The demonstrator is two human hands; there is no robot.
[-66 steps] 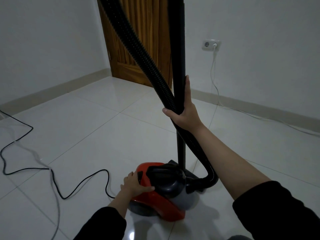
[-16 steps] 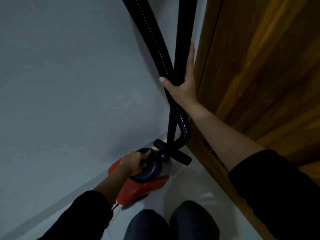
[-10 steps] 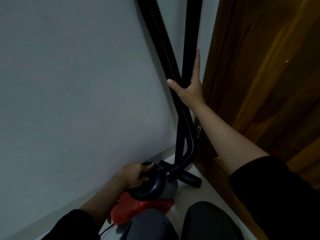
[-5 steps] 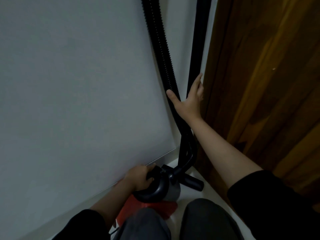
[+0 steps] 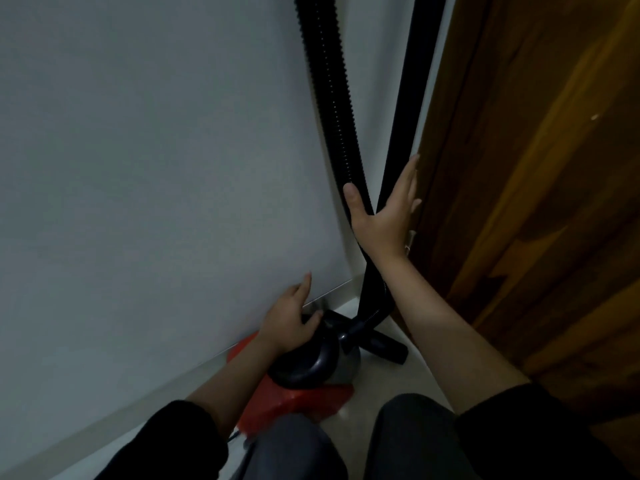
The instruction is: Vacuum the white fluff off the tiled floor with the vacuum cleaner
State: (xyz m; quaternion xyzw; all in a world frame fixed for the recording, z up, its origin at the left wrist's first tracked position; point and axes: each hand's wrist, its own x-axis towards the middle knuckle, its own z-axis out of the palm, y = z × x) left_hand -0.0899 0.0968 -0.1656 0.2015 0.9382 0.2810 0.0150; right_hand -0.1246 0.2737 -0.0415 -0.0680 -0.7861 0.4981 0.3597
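Where the grey wall point(image 5: 138, 168) met the wooden door point(image 5: 536, 202), one vacuum cleaner point(image 5: 311, 379) sat on the pale floor point(image 5: 381, 382), its red body low beside the baseboard point(image 5: 104, 424) and its dark dome on top; one ribbed black hose point(image 5: 332, 91) and one straight black tube point(image 5: 412, 81) rose from it into the corner; one black nozzle point(image 5: 384, 344) lay across the floor at their foot. Two hands were in view; the left hand point(image 5: 291, 320) rested on the dome with fingers spread and relaxed; the right hand point(image 5: 388, 213) lay flat with straight fingers against the tube, thumb on the hose. Two dark sleeves point(image 5: 540, 431) and two knees point(image 5: 294, 448) crowded the lower edge, hiding part of the red body.
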